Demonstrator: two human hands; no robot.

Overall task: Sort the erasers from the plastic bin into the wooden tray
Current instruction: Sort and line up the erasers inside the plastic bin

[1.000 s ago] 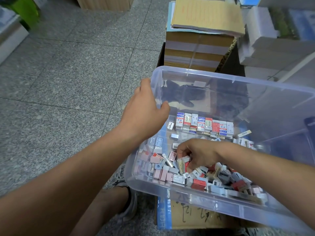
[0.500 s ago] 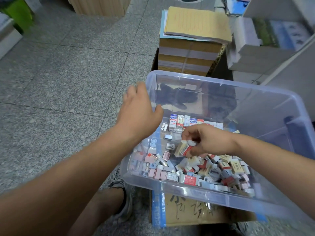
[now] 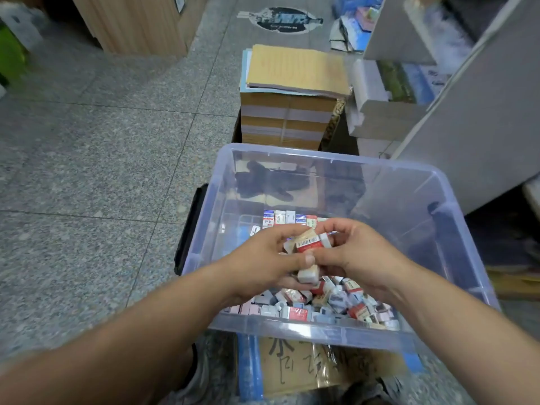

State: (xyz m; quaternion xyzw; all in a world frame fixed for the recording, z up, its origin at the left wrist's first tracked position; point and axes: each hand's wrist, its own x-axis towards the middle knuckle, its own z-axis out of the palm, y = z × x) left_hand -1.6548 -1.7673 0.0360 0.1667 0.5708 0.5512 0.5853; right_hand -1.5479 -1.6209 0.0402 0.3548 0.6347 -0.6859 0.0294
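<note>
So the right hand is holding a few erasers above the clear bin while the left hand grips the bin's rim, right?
Not quite. The left hand is off the rim: the head view shows it gripping the same few erasers with the right hand above the clear bin.

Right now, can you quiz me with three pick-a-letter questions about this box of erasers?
1. Where in the clear plastic bin does the heap of loose small erasers lie? A by its near wall B by its far wall C on the floor tiles
2. What colour is the sleeve of the barcoded eraser held uppermost? A green B red C black
3. What are the left hand and right hand doing? A resting flat, empty B gripping the bin's rim C together gripping a handful of erasers
Answers: 1 A, the pile sits nearest the camera; 2 B, the wrapper beside its barcode is red; 3 C, both sets of fingers curl round the handful.
</note>
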